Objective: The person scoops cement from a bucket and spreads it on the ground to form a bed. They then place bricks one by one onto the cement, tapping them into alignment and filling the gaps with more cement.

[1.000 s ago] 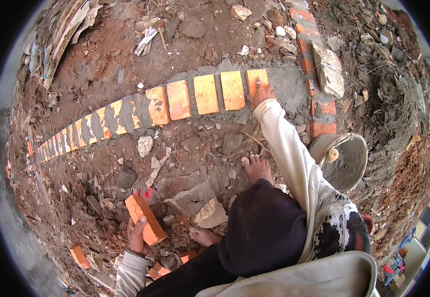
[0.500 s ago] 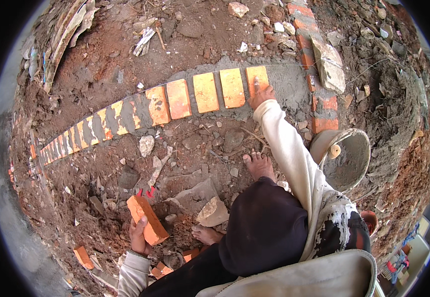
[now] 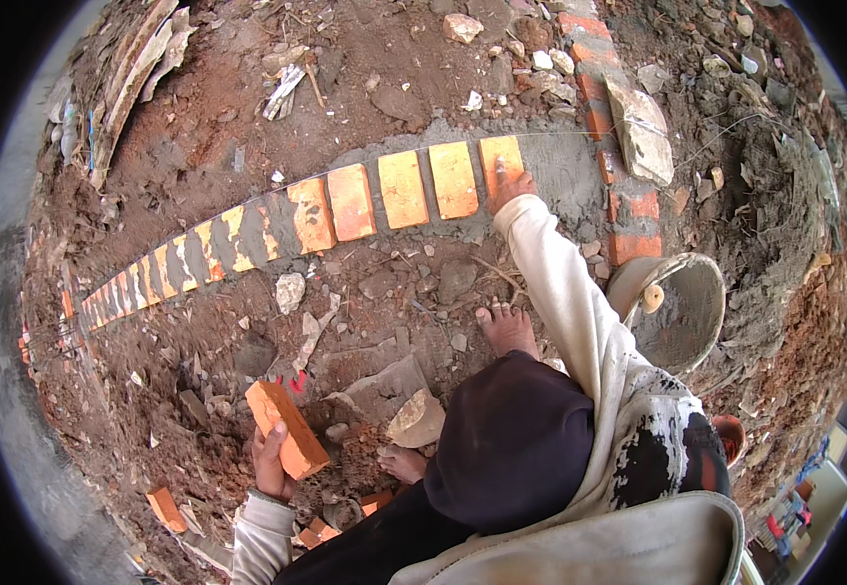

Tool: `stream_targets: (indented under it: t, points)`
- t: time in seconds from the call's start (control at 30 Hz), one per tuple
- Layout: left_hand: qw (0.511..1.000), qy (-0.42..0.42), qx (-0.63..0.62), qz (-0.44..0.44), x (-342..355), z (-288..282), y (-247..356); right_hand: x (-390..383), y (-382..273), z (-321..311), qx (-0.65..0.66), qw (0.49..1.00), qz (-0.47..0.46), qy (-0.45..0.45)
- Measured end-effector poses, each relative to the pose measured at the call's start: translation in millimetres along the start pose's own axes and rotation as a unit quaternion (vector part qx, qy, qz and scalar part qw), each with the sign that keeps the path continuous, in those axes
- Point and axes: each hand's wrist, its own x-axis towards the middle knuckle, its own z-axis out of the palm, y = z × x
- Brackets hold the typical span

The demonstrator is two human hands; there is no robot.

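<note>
My left hand [image 3: 269,462] is closed around a loose orange brick [image 3: 285,427], held tilted above the soil at the lower left. Farther off, a curved row of bricks lies in wet grey mortar [image 3: 560,161]. My right hand [image 3: 510,188] grips the near end of the row's rightmost brick [image 3: 498,154], with one finger stretched along its top; the hand hides part of that end. To its left lie a yellow-orange brick [image 3: 453,180], another one [image 3: 403,189] and a redder brick [image 3: 350,202], with dark gaps between them. A thin string line [image 3: 550,133] runs along the row's far edge.
A mortar-coated bucket [image 3: 682,312] with a wooden handle end [image 3: 652,298] stands right of my arm. Beyond it are a brick wall base [image 3: 635,226] and a large stone [image 3: 641,136]. Near my feet lie a pale rock [image 3: 416,419] and a spare brick [image 3: 166,509].
Both hands stay on their bricks. The finger on the row's brick has drawn slightly nearer, and the view has shifted a little. Otherwise the bricks in the row look the same.
</note>
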Motion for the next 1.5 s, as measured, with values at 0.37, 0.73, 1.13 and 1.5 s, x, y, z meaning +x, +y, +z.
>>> stream_targets:
  t: [0.37, 0.73, 1.13, 1.5]
  points:
    - [1.000, 0.003, 0.002, 0.003, -3, -14, -12, 6, 2, 4, -0.031, 0.999, -0.010, -0.012]
    - [0.998, -0.065, -0.014, -0.009, -8, 21, -3, -127, -75, -77, 0.279, 0.904, -0.325, 0.003]
    - [0.959, -0.204, 0.190, 0.052, 27, 77, 24, -170, -42, -49, 0.852, 0.333, -0.114, -0.387]
    - [0.989, -0.069, 0.131, 0.020, 33, 16, 10, -14, 91, -31, 0.241, 0.963, 0.088, 0.086]
